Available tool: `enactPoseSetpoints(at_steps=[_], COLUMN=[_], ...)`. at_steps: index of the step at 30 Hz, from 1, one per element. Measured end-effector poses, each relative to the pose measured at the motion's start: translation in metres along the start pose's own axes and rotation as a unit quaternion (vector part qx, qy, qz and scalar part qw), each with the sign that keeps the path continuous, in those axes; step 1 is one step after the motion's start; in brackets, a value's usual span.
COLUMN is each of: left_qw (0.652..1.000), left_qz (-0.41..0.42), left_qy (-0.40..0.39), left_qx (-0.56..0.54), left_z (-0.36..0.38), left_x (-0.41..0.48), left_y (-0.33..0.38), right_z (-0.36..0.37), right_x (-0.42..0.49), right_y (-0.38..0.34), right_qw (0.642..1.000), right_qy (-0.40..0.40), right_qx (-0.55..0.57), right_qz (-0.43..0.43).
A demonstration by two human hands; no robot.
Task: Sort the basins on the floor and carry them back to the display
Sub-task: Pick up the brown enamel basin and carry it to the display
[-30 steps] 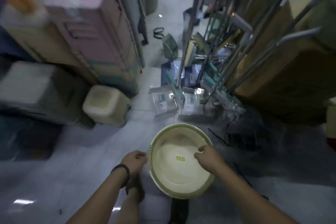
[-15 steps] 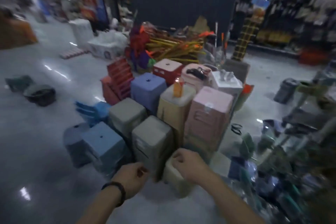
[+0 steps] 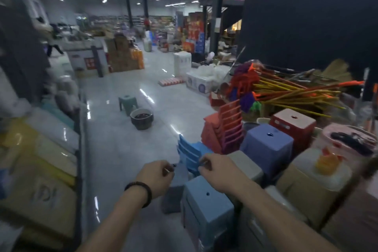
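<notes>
My left hand (image 3: pixel 156 178), with a dark bracelet on the wrist, and my right hand (image 3: pixel 217 172) are held out side by side at chest height, fingers curled in. No basin shows between them or in them. A dark round basin (image 3: pixel 141 119) stands on the shiny floor well ahead of my hands, in the middle of the aisle. Directly below my hands is a blue plastic stool (image 3: pixel 206 202).
Stacked plastic stools (image 3: pixel 266 145) and red chairs (image 3: pixel 227 127) crowd the right side, with a pile of brooms (image 3: pixel 286 92) behind. Shelves of packed goods (image 3: pixel 41 161) line the left. A small green stool (image 3: pixel 127 102) stands beyond the basin. Cardboard boxes (image 3: pixel 124 57) stand farther down the aisle.
One second ago both hands held a pale green basin by its rim over the floor. The view has swung up and left to the aisle, and the basin is out of sight.
</notes>
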State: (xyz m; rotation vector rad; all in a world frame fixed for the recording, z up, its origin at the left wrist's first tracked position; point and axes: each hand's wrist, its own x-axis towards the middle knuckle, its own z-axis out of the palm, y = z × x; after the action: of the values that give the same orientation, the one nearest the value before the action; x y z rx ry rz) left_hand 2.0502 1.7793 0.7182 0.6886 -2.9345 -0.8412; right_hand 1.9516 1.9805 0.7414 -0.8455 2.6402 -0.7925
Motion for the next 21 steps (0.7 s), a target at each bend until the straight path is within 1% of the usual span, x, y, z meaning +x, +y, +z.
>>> enactPoseSetpoints(at_steps=[6,10,12,17,21], left_qw=[0.997,0.991,0.988,0.983,0.978], left_qz=[-0.056,-0.116,-0.129,-0.158,-0.170], left_qy=[0.045,0.070,0.088,0.090,0.101], left_qx=[0.018,0.010,-0.002,-0.033,-0.059], left_z=[-0.069,-0.120,-0.145,-0.188,-0.219], left_x=[0.117,0.201,0.240,0.338,0.437], left_y=[-0.079,-0.132,-0.161,-0.249,-0.335], right_z=[0.037,0.056,0.065,0.115,0.163], right_x=[0.175,0.300,0.357,0.492,0.606], right_y=[-0.065,-0.120,-0.150,-0.208,-0.249], right_qw=[0.998,0.993,0.991,0.987,0.988], right_qy=[-0.020,-0.073,-0.085,-0.115,-0.118], right_qx=[0.020,0.035,0.031,0.022,0.012], right_qz=[-0.064,-0.083,-0.101,-0.107,-0.098])
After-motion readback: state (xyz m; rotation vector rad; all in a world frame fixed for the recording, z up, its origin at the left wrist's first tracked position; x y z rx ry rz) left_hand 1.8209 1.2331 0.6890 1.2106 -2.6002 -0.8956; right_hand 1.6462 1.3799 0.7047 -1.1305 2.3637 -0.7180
